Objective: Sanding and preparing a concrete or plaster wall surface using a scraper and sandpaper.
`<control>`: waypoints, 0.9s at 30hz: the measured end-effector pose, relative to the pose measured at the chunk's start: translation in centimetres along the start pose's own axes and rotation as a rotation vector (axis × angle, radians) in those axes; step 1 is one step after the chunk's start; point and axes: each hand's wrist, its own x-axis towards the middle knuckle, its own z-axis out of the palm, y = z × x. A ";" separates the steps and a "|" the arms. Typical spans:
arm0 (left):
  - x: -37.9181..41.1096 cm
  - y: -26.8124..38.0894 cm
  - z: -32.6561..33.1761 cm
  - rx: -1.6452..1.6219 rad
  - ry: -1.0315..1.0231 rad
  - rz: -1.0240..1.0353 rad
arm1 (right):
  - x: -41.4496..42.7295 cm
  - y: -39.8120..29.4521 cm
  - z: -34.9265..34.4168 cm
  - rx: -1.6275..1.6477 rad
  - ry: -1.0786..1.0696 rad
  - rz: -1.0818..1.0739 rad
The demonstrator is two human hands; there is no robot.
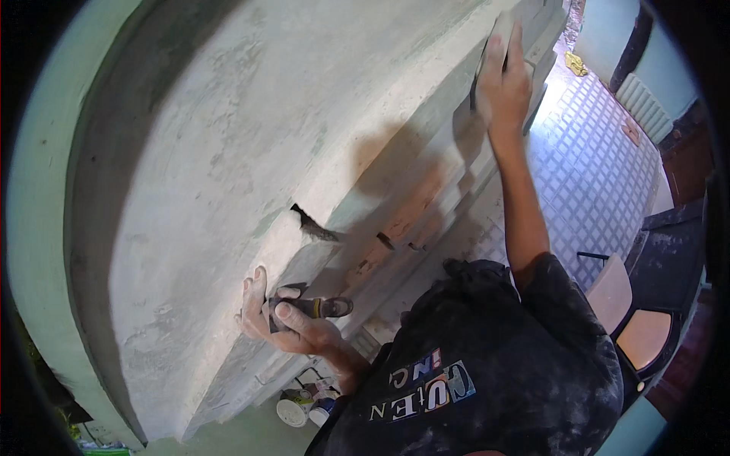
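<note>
A pale plastered wall with a stepped, rough ledge fills the view before me. My left hand rests at the ledge's lower left part, shut around a black tool handle with a yellow band; its working end is hidden. Higher up, at the right, my right hand presses a thin, flat, pale tool along the ledge edge, its fingers stretched over it. What kind of tool it is, I cannot tell. Between my hands, a dark jagged hole breaks the ledge. Dust whitens my left fingers.
Paint buckets stand below my left arm. A patterned tile floor stretches off to the right, with a yellow crumpled item at its far end. A chair with a tan seat stands at lower right. Exposed brick shows under the ledge.
</note>
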 end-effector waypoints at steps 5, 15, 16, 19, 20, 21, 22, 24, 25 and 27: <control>-0.4 0.2 1.3 -0.173 0.084 -0.124 | -8.4 1.9 1.0 0.233 -0.070 -0.079; -0.3 1.5 2.8 -0.151 0.223 -0.128 | -2.9 0.1 -0.2 0.098 -0.128 -0.012; 0.0 2.1 3.0 -0.159 0.236 -0.148 | -4.8 0.4 -0.6 0.057 -0.204 0.037; -0.2 1.9 3.1 -0.172 0.232 -0.169 | -8.4 0.7 -0.1 0.301 -0.152 -0.284; -0.2 1.7 3.0 -0.178 0.217 -0.170 | -7.9 1.1 -1.1 0.250 -0.321 -0.123; -0.1 1.5 2.9 -0.173 0.219 -0.175 | -6.2 1.6 -1.1 0.251 -0.328 -0.125; 0.0 1.4 3.1 -0.163 0.221 -0.142 | -3.1 1.4 -0.5 0.236 -0.221 -0.120; -0.2 1.5 3.0 -0.206 0.224 -0.150 | 0.0 1.0 0.0 0.218 -0.124 -0.109; -0.2 1.6 2.9 -0.205 0.221 -0.150 | 0.8 0.9 0.2 0.230 -0.084 -0.090; -0.2 1.5 3.0 -0.226 0.194 -0.125 | -0.5 0.8 0.2 0.243 -0.043 -0.065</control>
